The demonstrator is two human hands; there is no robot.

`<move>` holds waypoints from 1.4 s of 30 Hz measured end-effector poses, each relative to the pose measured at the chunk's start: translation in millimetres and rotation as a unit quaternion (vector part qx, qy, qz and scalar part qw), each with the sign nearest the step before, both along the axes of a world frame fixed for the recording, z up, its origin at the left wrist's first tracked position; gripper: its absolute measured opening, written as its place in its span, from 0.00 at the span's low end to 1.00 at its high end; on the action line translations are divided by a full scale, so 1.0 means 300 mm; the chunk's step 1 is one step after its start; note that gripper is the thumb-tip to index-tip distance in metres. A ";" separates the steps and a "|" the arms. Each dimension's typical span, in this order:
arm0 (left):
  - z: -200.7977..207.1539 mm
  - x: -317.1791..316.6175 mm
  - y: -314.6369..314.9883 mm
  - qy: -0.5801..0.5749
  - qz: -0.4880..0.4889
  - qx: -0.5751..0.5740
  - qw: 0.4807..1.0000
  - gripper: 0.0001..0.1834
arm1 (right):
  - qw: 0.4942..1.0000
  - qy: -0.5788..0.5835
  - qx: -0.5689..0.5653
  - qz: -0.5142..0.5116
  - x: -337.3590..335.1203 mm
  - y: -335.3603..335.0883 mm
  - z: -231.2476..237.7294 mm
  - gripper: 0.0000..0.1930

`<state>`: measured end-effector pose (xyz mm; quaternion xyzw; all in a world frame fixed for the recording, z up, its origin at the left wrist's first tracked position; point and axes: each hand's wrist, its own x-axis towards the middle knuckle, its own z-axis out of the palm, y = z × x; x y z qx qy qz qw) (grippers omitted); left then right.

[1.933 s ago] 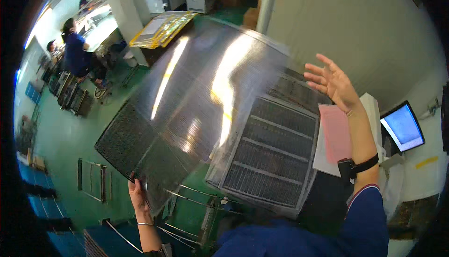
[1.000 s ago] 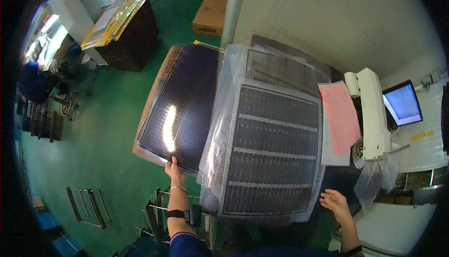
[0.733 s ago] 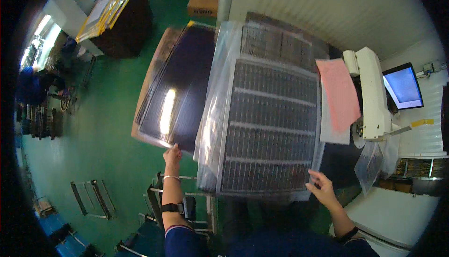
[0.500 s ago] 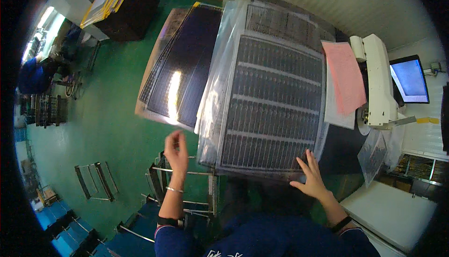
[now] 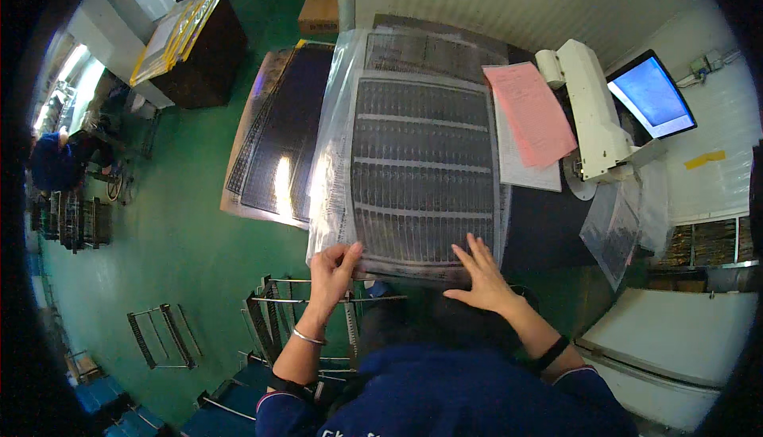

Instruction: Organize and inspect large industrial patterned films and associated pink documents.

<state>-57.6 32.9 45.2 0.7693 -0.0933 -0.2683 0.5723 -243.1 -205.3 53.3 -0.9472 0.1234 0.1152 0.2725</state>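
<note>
A dark film sheet [image 5: 421, 151], printed with rows of fine repeated shapes, lies on a stack in front of me. Clear plastic film [image 5: 324, 190] shows along its left side, shiny and slightly wrinkled. At the near left corner my left hand [image 5: 327, 278] pinches the clear plastic film between thumb and fingers. My right hand [image 5: 489, 284] rests at the near right edge of the sheet, fingers spread, thumb pointing left. Pink paper [image 5: 532, 111] overlaps the right side of the stack, with white paper [image 5: 528, 170] under it.
More dark sheets [image 5: 290, 127] lie left of the stack. A cream-coloured machine [image 5: 592, 111] and a lit monitor [image 5: 652, 95] stand at the right. Metal racks [image 5: 163, 337] stand on the green floor. A cardboard box [image 5: 319, 6] is at the back. A person [image 5: 60, 163] sits far left.
My left hand has come from the air beside the stack onto its near left corner and closed there. My right hand stays spread at the near edge. The whole view has shifted.
</note>
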 end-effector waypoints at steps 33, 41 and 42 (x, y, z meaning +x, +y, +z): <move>0.430 0.107 -0.211 -0.012 0.191 -0.439 0.878 0.12 | 0.760 -0.456 0.369 -0.279 -0.132 -0.621 0.761 0.14; 0.410 0.075 -0.176 0.020 0.253 -0.373 0.893 0.11 | 0.785 -0.401 0.397 -0.256 -0.093 -0.649 0.818 0.14; 0.401 0.077 -0.176 0.023 0.230 -0.387 0.893 0.11 | 0.785 -0.400 0.406 -0.244 -0.086 -0.654 0.822 0.14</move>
